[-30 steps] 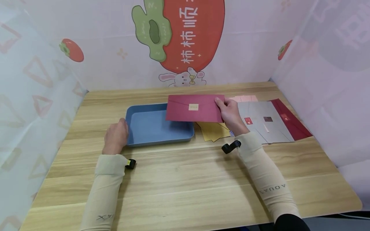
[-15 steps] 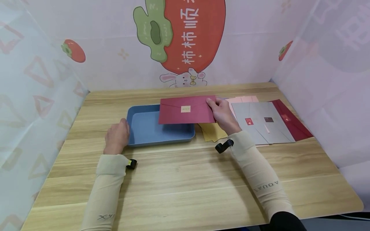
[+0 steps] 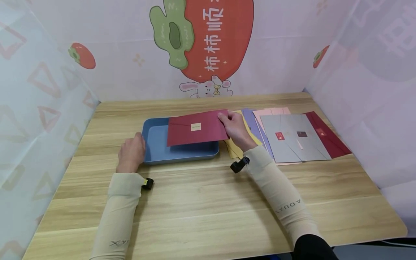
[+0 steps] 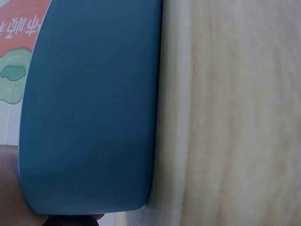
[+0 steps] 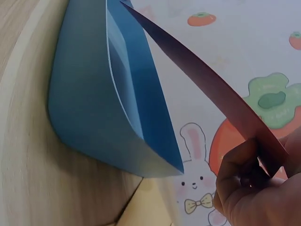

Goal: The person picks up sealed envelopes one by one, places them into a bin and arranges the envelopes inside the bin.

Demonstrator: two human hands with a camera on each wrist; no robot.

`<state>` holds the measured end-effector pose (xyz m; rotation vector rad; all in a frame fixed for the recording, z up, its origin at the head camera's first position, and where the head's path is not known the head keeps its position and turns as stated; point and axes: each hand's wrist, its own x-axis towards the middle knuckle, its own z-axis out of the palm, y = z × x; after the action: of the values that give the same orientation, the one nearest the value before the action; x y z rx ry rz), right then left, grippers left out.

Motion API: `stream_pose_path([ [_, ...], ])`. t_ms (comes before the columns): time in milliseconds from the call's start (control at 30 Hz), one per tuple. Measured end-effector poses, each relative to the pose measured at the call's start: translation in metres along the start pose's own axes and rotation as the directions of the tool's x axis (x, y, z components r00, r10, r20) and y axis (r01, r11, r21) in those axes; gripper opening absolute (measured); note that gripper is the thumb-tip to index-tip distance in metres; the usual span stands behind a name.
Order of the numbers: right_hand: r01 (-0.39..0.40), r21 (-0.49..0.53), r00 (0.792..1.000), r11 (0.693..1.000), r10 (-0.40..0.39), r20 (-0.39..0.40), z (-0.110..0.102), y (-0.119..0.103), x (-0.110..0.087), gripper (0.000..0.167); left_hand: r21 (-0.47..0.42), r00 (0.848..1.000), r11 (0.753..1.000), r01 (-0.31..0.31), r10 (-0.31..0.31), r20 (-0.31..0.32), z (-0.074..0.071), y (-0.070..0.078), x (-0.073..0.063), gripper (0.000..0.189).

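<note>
My right hand pinches a dark red envelope by its right end, thumb on top and fingers curled underneath. The envelope carries a pale label and slants over the right part of a blue tray. In the right wrist view the envelope bends slightly above the tray's rim. At the tray's left end, my left hand grips the edge with curled fingers. The left wrist view shows the tray's outer wall close up, with part of that hand at the lower left.
Right of the tray lie yellow envelopes, purple ones and pink ones. Farther right are grey envelopes and a dark red envelope, overlapping on the wooden table. Printed cloth hangs behind.
My right hand has carried the dark red envelope leftward, farther over the tray, and its left end has tipped lower. More yellow and purple envelopes show. My left hand stays at the tray.
</note>
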<state>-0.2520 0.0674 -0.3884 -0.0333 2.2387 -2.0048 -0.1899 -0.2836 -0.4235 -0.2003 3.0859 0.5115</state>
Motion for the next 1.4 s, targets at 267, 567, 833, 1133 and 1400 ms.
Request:
stream_pose_path([
  [267, -0.043, -0.053, 0.999, 0.998, 0.045, 0.028, 0.022, -0.003, 0.000, 0.036, -0.003, 1.000, 1.000, 0.007, -0.007, 0.002, -0.002, -0.001, 0.000, 0.033],
  [567, -0.072, -0.164, 0.997, 0.984, 0.074, 0.009, 0.040, -0.007, 0.006, 0.032, -0.006, 1.000, 1.000, 0.010, -0.010, 0.014, -0.002, 0.000, 0.000, 0.033],
  [833, -0.086, -0.389, 0.996, 0.917, 0.064, -0.067, 0.053, -0.012, 0.012, 0.026, -0.006, 1.000, 1.000, 0.010, -0.010, 0.013, -0.002, 0.001, 0.000, 0.031],
  [1133, -0.004, -0.666, 0.996, 0.746, -0.056, -0.067, 0.062, -0.017, 0.014, 0.044, -0.008, 1.000, 1.000, 0.000, 0.000, -0.007, -0.005, 0.000, 0.000, 0.030],
  [1400, 0.006, -0.777, 0.998, 0.630, -0.056, -0.038, 0.069, -0.017, 0.018, 0.039, -0.010, 1.000, 1.000, -0.004, 0.004, -0.010, -0.004, -0.001, 0.001, 0.032],
])
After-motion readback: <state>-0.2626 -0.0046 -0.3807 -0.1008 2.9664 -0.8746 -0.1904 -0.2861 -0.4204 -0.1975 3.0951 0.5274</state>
